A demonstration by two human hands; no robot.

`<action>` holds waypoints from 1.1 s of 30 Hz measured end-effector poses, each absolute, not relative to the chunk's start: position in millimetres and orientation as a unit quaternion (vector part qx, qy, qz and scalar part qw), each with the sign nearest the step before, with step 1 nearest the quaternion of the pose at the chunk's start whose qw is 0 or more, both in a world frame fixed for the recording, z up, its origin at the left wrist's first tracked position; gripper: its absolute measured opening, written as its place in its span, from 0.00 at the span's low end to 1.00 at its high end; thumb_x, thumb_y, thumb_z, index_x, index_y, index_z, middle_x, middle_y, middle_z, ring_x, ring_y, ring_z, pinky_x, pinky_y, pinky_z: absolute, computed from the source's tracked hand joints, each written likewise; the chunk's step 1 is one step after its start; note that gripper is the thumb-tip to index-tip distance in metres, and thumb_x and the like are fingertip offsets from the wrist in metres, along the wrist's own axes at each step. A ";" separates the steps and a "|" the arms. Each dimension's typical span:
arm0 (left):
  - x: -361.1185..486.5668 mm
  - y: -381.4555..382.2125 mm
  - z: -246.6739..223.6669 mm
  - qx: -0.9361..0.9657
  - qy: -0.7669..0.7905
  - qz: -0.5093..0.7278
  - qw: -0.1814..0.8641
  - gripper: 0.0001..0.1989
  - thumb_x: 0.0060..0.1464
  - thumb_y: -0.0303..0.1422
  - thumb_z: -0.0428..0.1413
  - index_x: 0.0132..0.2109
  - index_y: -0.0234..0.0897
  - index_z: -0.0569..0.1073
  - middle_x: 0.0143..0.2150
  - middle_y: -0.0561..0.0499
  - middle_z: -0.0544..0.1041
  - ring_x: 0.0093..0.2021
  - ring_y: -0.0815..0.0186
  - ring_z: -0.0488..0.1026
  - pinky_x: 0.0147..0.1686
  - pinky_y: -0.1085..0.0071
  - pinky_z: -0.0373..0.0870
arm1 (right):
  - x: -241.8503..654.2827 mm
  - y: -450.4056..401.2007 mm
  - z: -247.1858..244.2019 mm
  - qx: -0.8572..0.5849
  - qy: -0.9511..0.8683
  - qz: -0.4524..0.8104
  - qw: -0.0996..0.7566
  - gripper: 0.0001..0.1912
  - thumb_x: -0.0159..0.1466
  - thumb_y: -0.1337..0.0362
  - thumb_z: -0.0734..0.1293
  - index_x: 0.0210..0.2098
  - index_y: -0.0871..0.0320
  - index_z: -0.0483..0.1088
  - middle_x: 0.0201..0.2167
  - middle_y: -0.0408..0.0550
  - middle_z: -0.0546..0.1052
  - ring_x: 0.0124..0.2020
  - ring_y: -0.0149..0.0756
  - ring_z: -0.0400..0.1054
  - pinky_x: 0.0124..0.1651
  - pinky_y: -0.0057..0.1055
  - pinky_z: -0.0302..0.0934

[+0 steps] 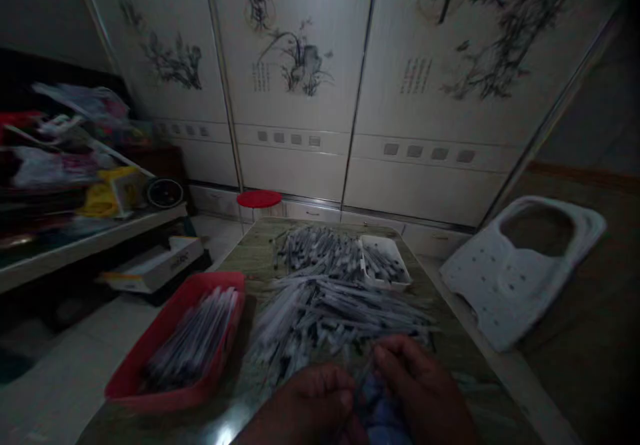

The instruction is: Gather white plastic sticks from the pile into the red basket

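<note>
- The left hand [305, 402] sits at the bottom middle of the frame, its fingers [325, 392] curled and pressed together; blur hides whether they grip anything.
- The right hand [420, 385] is just beside it, lower right of centre, with its fingers [395, 358] bent inward and close together, seemingly pinching a thin stick [363, 380].
- That stick slants up between the two hands, and the blur makes its exact grip hard to tell.
- A blue cloth [383, 412] shows under and between the hands.
- A loose heap of thin wrapped sticks [335, 315] lies on the table [463, 372], just above the hands.
- A second heap of sticks [315, 252] lies farther up the table, beside a white tray [385, 262] that also holds sticks.
- A red tray [173, 342] packed with sticks sits at the table's left edge, lower left of the frame.
- A red stool [259, 198] stands past the table's far edge.
- A white plastic seat [520, 265] is at the right.
- A cluttered shelf [90, 245] runs along the left side, with a flat box [155, 265] beneath it.
- Painted cabinet doors [295, 65] fill the top.
</note>
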State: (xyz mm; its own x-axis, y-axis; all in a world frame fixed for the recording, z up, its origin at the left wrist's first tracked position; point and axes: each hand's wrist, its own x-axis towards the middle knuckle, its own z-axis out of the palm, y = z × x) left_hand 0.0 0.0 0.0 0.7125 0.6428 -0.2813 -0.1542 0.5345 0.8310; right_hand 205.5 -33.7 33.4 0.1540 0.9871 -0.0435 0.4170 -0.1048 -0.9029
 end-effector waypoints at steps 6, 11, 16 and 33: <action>-2.7 0.4 14.4 0.459 0.293 0.255 0.799 0.20 0.54 0.45 0.65 0.42 0.32 0.76 0.34 0.46 0.80 0.29 0.68 0.72 0.35 0.69 0.65 | 197.0 -31.5 25.6 -0.598 -0.599 0.339 0.410 0.22 0.71 0.49 0.62 0.52 0.54 0.80 0.47 0.53 0.84 0.49 0.47 0.77 0.53 0.38 0.67; -8.3 4.2 2.8 0.461 0.326 0.292 0.772 0.19 0.55 0.45 0.65 0.44 0.32 0.75 0.33 0.47 0.79 0.30 0.67 0.71 0.35 0.68 0.63 | 206.6 -24.1 21.2 -0.629 -0.563 0.341 0.415 0.24 0.70 0.48 0.63 0.59 0.52 0.76 0.54 0.52 0.83 0.53 0.49 0.77 0.55 0.41 0.67; -17.9 8.5 -4.5 0.427 0.358 0.313 0.769 0.16 0.57 0.40 0.64 0.45 0.34 0.75 0.35 0.48 0.80 0.32 0.68 0.70 0.36 0.70 0.61 | 221.6 -10.0 9.0 -0.674 -0.589 0.242 0.373 0.16 0.70 0.55 0.62 0.46 0.54 0.78 0.45 0.51 0.83 0.48 0.49 0.76 0.50 0.40 0.66; -30.4 17.1 -20.5 0.438 0.342 0.324 0.766 0.20 0.53 0.45 0.66 0.44 0.35 0.75 0.34 0.50 0.78 0.32 0.67 0.70 0.36 0.69 0.60 | 190.6 7.0 -7.7 -0.693 -0.701 0.061 0.157 0.09 0.67 0.69 0.65 0.36 0.55 0.78 0.40 0.51 0.78 0.47 0.50 0.71 0.48 0.41 0.61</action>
